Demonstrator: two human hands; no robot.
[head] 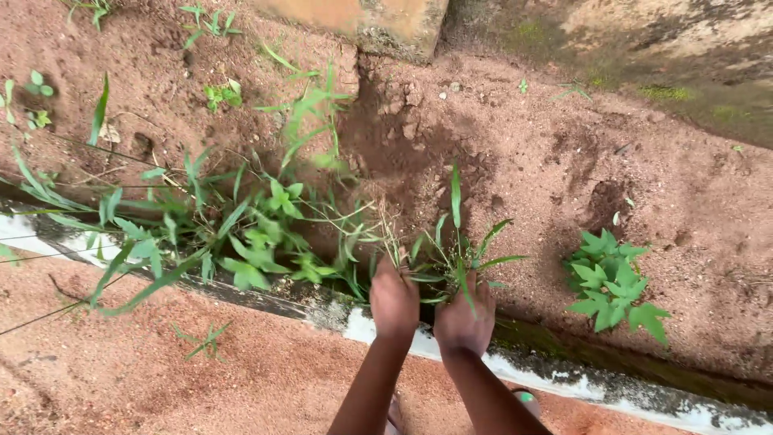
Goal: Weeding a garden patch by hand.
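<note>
Both my hands reach down into a clump of grass weeds growing in reddish soil beside a concrete kerb. My left hand is closed around thin grass stems at the base of the clump. My right hand is closed on the leafy blades just to the right of it. The two hands sit side by side, almost touching. Their fingers are hidden among the stems.
A dense patch of green weeds spreads to the left along the kerb. A broad-leaved plant stands alone at the right. Loose dug soil lies behind the clump, below a concrete block.
</note>
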